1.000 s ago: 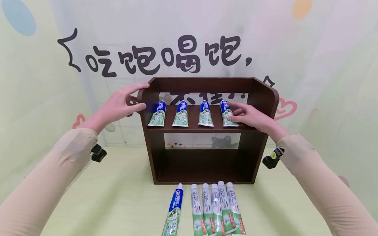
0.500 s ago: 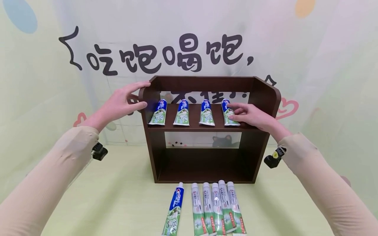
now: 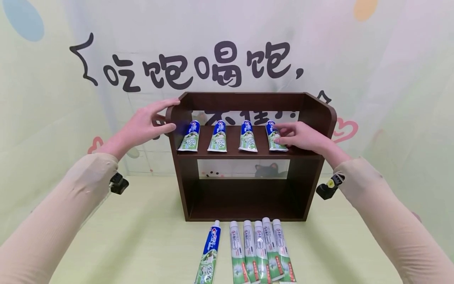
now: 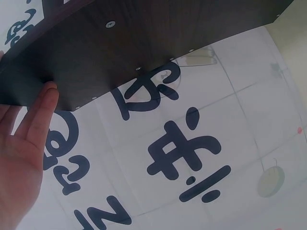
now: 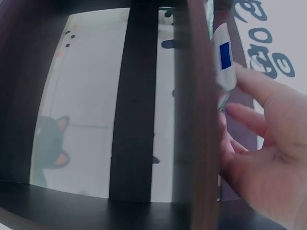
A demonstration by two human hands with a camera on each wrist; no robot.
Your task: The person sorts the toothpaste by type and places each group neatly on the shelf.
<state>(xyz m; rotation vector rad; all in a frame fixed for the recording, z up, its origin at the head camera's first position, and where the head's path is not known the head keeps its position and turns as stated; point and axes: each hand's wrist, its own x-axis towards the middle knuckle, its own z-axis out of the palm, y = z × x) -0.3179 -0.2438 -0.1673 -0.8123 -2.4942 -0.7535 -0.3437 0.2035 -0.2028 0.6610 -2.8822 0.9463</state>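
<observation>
My left hand [image 3: 140, 122] rests its fingertips on the left side panel of a dark brown shelf [image 3: 248, 156]. Its straight fingers [image 4: 41, 117] touch the panel's outer face in the left wrist view. On the upper shelf several blue-and-green toothpaste tubes lie in a spaced row, crimped ends toward me. At the rightmost tube [image 3: 273, 138], my right hand [image 3: 305, 136] has its index finger and thumb against the right edge, fingers loosely bent. The right wrist view shows that tube's white crimped end [image 5: 224, 62] beside the fingers, over the shelf's front edge.
One more blue-and-green tube [image 3: 209, 252] lies on the pale table [image 3: 149, 236] before the shelf. Several white-and-green tubes [image 3: 260, 252] lie side by side to its right, partly overlapping. Behind the shelf hangs a printed backdrop [image 3: 220, 23] with black characters.
My right hand's fingertips have shifted slightly right across the rightmost tube toward its edge. My left hand stays at the shelf side, and the tubes hold their places.
</observation>
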